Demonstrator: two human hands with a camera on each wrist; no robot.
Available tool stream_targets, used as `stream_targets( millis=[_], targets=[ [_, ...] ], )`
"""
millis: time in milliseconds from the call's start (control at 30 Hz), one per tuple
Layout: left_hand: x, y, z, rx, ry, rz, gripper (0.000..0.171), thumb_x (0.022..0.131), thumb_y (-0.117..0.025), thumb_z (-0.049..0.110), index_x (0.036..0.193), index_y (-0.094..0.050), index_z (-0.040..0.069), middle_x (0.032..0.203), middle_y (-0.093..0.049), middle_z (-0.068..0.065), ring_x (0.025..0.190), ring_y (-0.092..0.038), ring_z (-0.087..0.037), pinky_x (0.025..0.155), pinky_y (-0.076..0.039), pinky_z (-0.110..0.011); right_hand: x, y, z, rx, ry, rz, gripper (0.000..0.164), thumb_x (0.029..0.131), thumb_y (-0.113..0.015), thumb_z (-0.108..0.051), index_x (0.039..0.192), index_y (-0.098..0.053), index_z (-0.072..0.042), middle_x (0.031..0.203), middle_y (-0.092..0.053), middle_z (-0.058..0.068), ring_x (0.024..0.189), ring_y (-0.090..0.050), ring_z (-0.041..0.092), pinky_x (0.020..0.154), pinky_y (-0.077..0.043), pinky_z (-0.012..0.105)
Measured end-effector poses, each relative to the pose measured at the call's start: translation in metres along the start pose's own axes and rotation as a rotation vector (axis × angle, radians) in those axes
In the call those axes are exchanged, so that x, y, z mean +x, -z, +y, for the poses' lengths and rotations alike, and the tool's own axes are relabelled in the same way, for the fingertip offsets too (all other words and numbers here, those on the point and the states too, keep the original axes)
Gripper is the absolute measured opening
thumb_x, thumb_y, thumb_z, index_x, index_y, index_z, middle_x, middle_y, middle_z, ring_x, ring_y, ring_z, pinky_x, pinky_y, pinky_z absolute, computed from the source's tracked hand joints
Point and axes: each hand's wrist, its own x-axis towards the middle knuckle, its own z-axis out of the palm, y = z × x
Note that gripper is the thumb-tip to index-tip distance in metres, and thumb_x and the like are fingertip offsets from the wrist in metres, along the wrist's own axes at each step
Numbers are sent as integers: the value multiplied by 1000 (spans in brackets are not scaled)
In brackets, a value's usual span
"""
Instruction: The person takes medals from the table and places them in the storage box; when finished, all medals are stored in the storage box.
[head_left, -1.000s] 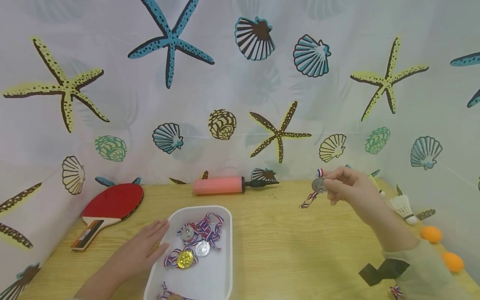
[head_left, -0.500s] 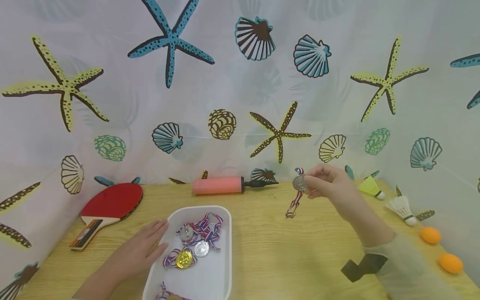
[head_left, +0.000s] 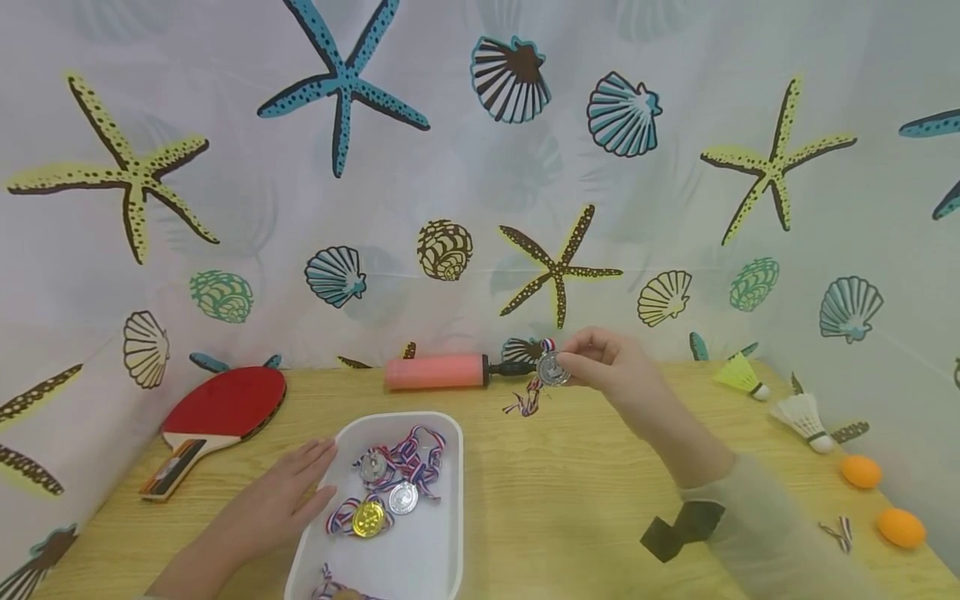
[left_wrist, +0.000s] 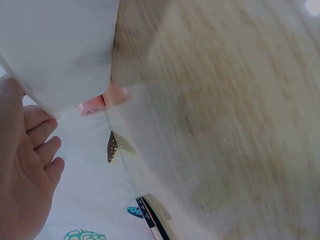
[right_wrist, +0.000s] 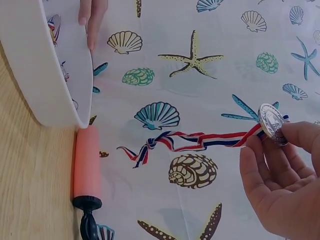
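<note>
My right hand point(head_left: 611, 367) pinches a silver medal point(head_left: 553, 368) between thumb and fingers, above the table and right of a white tub point(head_left: 460, 467). The medal's red, white and blue ribbon point(right_wrist: 220, 140) hangs loose, knotted near its end in the right wrist view. My left hand point(head_left: 273, 496) rests against the tub's left rim with its fingers fairly straight; the left wrist view has that hand point(left_wrist: 25, 165) at the tub's outer wall. Inside the tub lie a gold medal point(head_left: 368, 518), a silver medal point(head_left: 403, 497) and another silver medal point(head_left: 374, 467), with tangled ribbons.
A red table tennis bat point(head_left: 228, 408) lies at the left. Behind the tub is a pink hand pump point(head_left: 437, 372). Along the right stand a yellow shuttlecock point(head_left: 738, 377), a white shuttlecock point(head_left: 801, 421), two orange balls point(head_left: 861, 471) and a striped ribbon point(head_left: 844, 533).
My right hand has carried the silver medal leftward across the table, toward the tub. The striped ribbon at the right has come out from behind the sleeve. My left hand stays put.
</note>
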Motion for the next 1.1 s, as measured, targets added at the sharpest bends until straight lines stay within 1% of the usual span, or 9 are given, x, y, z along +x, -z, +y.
stream_targets(
  millis=[133,233,433,600,733,867,933,1000,1100],
  targets=[
    [-1,0,0,0,0,2,59,92,-54,35,137,-40,-1,141,-37,-17,129,-28,-41,97,-31,-57,2,-13,0,-7,-11,-33,7,89,-58,-5,93,-57,1,84,-62,3,79,-59,15,84,-49,36],
    [-2,0,0,-1,-6,3,59,92,-54,36,137,-41,0,141,-37,-17,129,-28,-41,96,-31,-58,3,-23,1,-3,-21,-63,7,88,-59,-6,92,-58,0,82,-61,2,78,-58,15,83,-48,35],
    [-2,1,1,-1,-6,3,59,92,-53,35,137,-41,0,142,-36,-17,129,-28,-41,97,-31,-57,4,-45,7,15,-47,-132,7,87,-62,-4,91,-59,1,82,-61,5,76,-58,16,79,-49,34],
    [-2,1,1,0,-1,0,59,92,-53,36,137,-40,0,142,-36,-17,129,-28,-41,96,-31,-58,4,-65,14,18,-67,-206,10,85,-63,-4,91,-59,4,81,-63,6,75,-59,16,75,-51,32],
    [-2,1,1,-2,6,-8,59,92,-53,37,138,-40,1,142,-36,-17,130,-27,-41,96,-31,-58,4,-81,21,29,-81,-279,13,84,-65,-5,91,-60,5,80,-63,6,74,-59,15,76,-51,35],
    [-2,0,1,-3,6,-4,59,92,-53,37,138,-40,1,142,-36,-16,130,-27,-41,97,-31,-58,5,-100,30,-3,-107,-341,13,83,-67,-6,90,-62,3,80,-64,5,74,-59,13,75,-51,32],
    [-1,0,0,-4,5,-2,60,92,-53,37,138,-40,1,142,-36,-17,129,-27,-41,97,-31,-58,5,-110,35,-28,-128,-371,11,82,-67,-6,90,-63,1,81,-64,5,74,-59,13,73,-51,28],
    [-1,-1,0,-7,4,0,59,92,-53,37,138,-40,1,142,-36,-16,130,-27,-41,97,-30,-58,4,-120,41,-57,-144,-403,8,82,-68,-5,88,-64,-1,80,-65,5,73,-60,12,71,-52,27],
    [-1,-1,-1,-10,1,7,59,92,-53,37,138,-40,1,142,-37,-16,129,-28,-41,97,-31,-58,1,-134,50,-70,-168,-458,7,81,-68,-3,86,-64,-2,77,-65,3,71,-60,11,69,-52,25]
  ],
)
